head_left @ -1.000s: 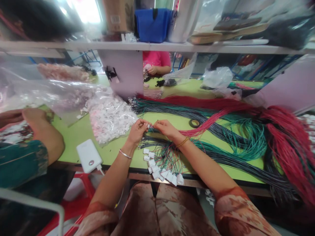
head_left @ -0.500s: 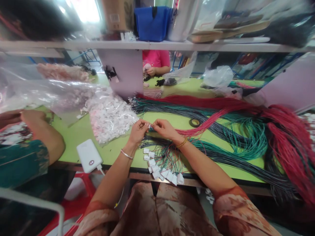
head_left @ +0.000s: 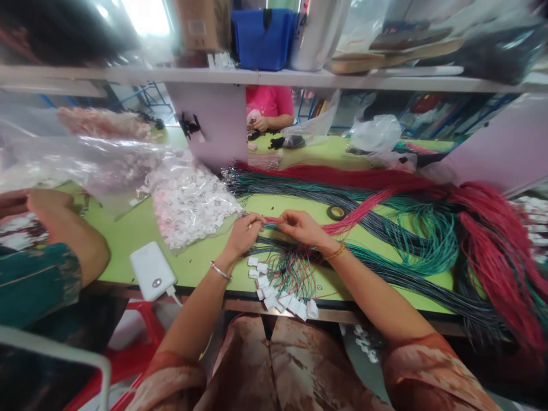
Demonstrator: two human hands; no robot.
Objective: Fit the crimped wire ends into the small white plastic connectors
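Observation:
My left hand (head_left: pixel 245 234) is closed, thumb and fingers pressed together, with a small white connector (head_left: pixel 250 226) showing between them. Just to its right, my right hand (head_left: pixel 303 228) pinches at the red wires (head_left: pixel 270 220), its fingertips partly hiding them. Close below both hands lies a cluster of wires ending in white connectors (head_left: pixel 295 305) at the table's front edge. A clear bag of white connectors (head_left: pixel 192 205) rests to the left of my left hand.
Long bundles of red wires (head_left: pixel 492 228), green wires (head_left: pixel 445 240) and dark wires (head_left: pixel 411 274) spread to the right. A tape roll (head_left: pixel 337 213) lies among them. A white power bank (head_left: pixel 153 271) is at front left. Co-workers' arms (head_left: pixel 81 234) show left and across. A shelf (head_left: pixel 257 79) crosses above.
My hands, together at the fingertips before, have parted. My right hand has moved slightly right along the red wires; my left has shifted slightly down and stays closed.

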